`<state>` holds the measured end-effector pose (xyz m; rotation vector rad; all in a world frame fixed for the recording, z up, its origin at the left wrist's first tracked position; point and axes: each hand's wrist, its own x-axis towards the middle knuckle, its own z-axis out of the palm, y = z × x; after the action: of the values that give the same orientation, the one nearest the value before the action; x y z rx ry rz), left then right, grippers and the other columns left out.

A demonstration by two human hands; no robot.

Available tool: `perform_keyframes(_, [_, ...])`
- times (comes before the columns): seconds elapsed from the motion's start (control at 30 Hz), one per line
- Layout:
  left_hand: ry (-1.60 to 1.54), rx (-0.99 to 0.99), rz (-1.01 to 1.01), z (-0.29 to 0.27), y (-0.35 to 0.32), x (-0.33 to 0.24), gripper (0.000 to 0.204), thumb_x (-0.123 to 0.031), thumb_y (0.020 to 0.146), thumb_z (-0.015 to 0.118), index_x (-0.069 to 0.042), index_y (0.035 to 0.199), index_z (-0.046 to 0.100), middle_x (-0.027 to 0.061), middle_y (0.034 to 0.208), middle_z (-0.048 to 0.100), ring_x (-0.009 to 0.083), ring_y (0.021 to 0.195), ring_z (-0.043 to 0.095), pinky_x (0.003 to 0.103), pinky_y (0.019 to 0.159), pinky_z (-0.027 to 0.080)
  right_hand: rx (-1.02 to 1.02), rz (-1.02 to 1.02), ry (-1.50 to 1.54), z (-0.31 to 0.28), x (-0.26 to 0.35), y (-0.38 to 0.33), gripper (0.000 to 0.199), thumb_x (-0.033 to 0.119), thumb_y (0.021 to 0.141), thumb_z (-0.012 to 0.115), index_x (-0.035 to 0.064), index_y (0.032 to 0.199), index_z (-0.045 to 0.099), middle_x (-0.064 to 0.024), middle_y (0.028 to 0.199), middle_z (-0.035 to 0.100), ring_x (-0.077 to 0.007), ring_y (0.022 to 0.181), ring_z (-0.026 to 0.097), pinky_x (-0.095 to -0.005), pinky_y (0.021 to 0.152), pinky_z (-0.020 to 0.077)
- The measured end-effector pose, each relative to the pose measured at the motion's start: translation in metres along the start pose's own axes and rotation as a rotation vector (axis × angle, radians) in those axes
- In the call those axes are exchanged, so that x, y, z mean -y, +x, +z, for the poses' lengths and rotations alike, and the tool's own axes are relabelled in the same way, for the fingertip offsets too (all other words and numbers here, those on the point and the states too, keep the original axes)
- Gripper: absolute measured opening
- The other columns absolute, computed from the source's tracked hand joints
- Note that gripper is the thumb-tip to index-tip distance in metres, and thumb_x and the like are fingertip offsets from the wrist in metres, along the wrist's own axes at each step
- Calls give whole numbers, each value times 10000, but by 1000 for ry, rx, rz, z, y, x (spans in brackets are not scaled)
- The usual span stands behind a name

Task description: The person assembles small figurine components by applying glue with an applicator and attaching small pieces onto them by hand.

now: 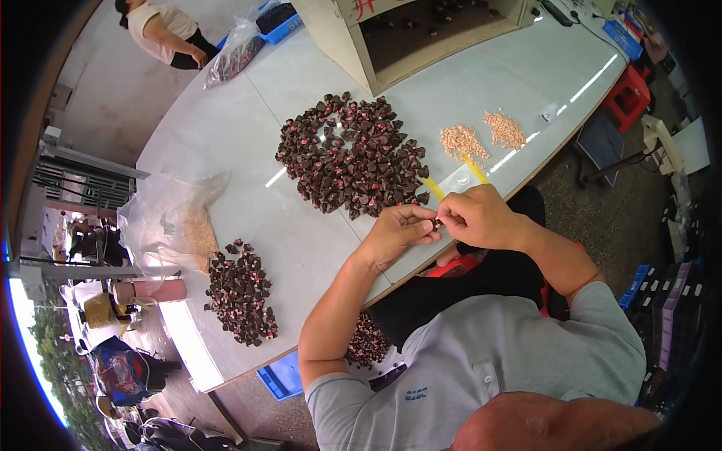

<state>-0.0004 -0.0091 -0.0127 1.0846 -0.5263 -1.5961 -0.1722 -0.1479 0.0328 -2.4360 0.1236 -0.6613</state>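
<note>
At the near edge of the grey-white table (pixel 316 255), my two hands meet over a small dark part (pixel 436 223). My left hand (pixel 397 234) is closed, pinching that part between thumb and fingers. My right hand (pixel 481 216) is also closed, its fingertips pressed against the same part; what else they may hold is hidden. Just beyond lies a large heap of small dark brown parts with red bits (pixel 350 161). Beyond my right hand are a heap of small tan pieces (pixel 462 140) and a second tan heap (pixel 505 130). Yellow strips (pixel 475 169) lie between.
A smaller heap of dark parts (pixel 239 293) and a clear bag of tan pieces (pixel 199 234) lie left. An open-fronted box (pixel 342 45) stands at the back. A pink bottle (pixel 159 290) is far left, a blue bin (pixel 280 379) below the table. Another person (pixel 162 34) stands beyond.
</note>
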Motion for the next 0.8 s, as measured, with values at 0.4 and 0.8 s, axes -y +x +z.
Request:
perform_keyframes(0.4, [14,5,-5,-2,-3,-1,233,-67,930,684,51,1131,672,133,1060,705,191,896,705,270,798,582,146,327,283,-5,4,6,182,131,853,715,38,883,561,-111,688,656,-267,618,648,-370,577,484])
perform_keyframes(0.8, [73,-6,17,-3,0,-4,270,-133,899,734,33,1108,693,161,1132,709,158,877,703,242,762,576,-348,510,809,-16,-30,-7,88,91,960,608,54,954,527,71,753,509,2,653,431,-180,575,345])
